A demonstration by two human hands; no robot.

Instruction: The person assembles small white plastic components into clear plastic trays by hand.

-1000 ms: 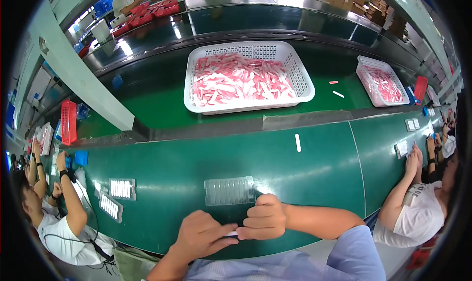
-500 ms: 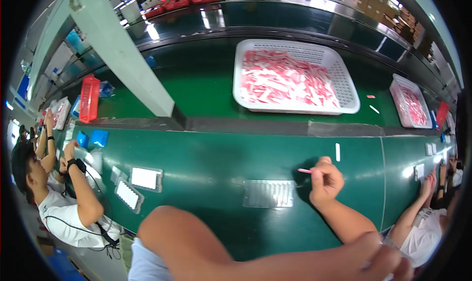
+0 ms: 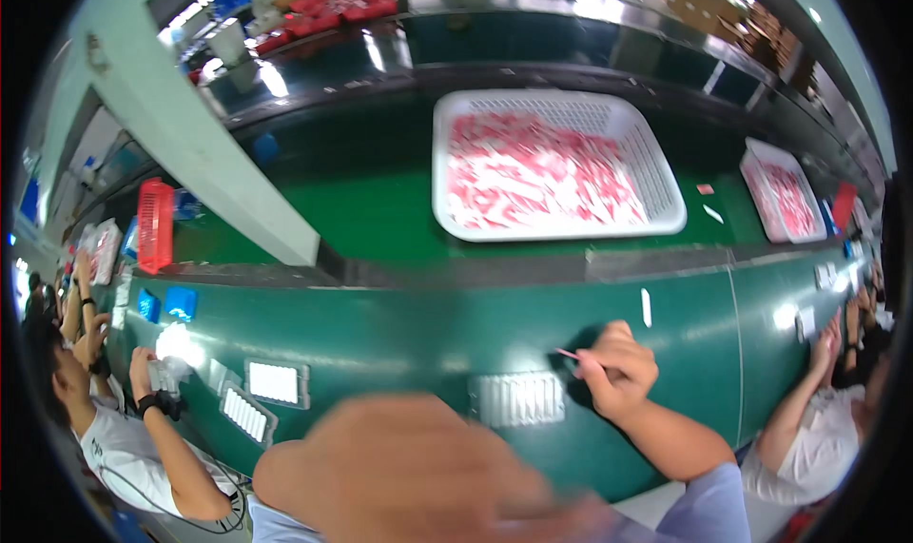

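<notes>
The person's right hand [image 3: 618, 370] pinches a pink stick [image 3: 568, 354], clear tray [image 3: 518, 399] just left of it; left hand [image 3: 404, 472] (blurred) cannot be read.

Long glossy green worktable [image 3: 518, 319] across mid-frame, far edge lined by a dark grey strip [image 3: 385, 273]. Behind that, a flat green surface [image 3: 361, 215] running side to side, then a shiny dark-green bench [image 3: 514, 41] near the top with white light streaks [image 3: 274, 79] on its left part. Thick pale grey-green post [image 3: 200, 153] slants down through upper left. Brown cardboard boxes [image 3: 699, 1] upper right. Bright glare spots [image 3: 786, 316] on the worktable, left and right
</notes>
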